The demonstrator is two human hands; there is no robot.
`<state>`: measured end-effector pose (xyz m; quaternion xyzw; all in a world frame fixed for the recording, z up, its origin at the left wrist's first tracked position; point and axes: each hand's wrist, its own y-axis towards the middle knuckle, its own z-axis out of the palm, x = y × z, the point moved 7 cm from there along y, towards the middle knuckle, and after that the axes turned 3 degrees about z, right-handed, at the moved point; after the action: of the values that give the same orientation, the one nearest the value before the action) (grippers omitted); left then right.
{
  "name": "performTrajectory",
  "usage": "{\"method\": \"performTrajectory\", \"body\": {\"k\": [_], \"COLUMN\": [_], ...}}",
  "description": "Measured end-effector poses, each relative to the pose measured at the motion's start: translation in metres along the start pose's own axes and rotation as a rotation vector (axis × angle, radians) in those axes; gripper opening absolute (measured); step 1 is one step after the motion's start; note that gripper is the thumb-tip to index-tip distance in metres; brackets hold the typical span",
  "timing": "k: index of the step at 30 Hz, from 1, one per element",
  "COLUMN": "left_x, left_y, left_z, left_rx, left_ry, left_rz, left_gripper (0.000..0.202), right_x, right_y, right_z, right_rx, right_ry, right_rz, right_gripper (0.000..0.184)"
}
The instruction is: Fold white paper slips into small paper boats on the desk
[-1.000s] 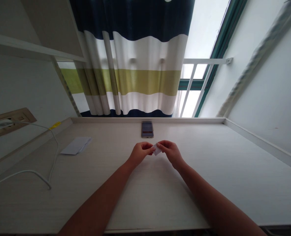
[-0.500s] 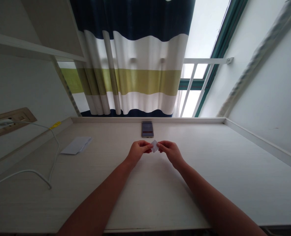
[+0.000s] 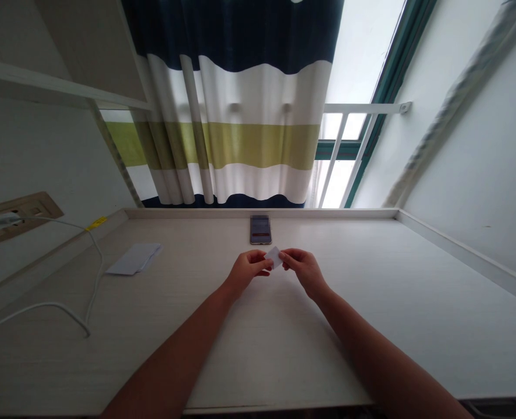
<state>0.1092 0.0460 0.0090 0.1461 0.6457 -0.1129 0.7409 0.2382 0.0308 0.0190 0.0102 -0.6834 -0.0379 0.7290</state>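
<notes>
Between my two hands is a small folded piece of white paper (image 3: 274, 256), tilted so that one corner points up. My left hand (image 3: 249, 267) pinches its left edge between thumb and fingers. On the right edge, the thumb and forefinger of my right hand (image 3: 302, 269) are closed on it. Both hands are just above the white desk (image 3: 266, 361), near its middle. Just beyond the paper lies a phone (image 3: 260, 230) with its screen up. The fingertips partly cover the paper's edges.
A stack of white paper sheets (image 3: 134, 259) lies on the left of the desk. Farther left, a white cable (image 3: 97, 279) runs from a wall socket (image 3: 26, 215) onto the desk. A raised ledge (image 3: 327, 214) borders the back, with a striped curtain (image 3: 262, 142) behind it.
The paper has turned slightly in my fingers, and more of its face shows. My left fingers have shifted to its lower left side. My right hand is almost where it was.
</notes>
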Motion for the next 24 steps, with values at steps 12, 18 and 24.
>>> {"method": "performTrajectory", "body": {"k": [12, 18, 24], "left_x": [-0.007, -0.004, -0.002], "left_y": [0.002, 0.003, 0.005], "left_z": [-0.009, -0.006, -0.008], "left_rx": [-0.167, -0.122, -0.132], "left_ry": [0.246, 0.247, 0.222], "left_rz": [0.227, 0.206, 0.169], "left_gripper": [0.023, 0.024, 0.023], "right_x": [-0.007, -0.012, -0.015], "right_y": [0.0, 0.001, 0.001], "right_z": [0.007, 0.008, 0.006], "right_rx": [0.015, 0.042, 0.014], "right_ry": [-0.229, -0.158, -0.107], "right_rz": [-0.074, -0.019, 0.035], "right_gripper": [0.031, 0.026, 0.026]}}
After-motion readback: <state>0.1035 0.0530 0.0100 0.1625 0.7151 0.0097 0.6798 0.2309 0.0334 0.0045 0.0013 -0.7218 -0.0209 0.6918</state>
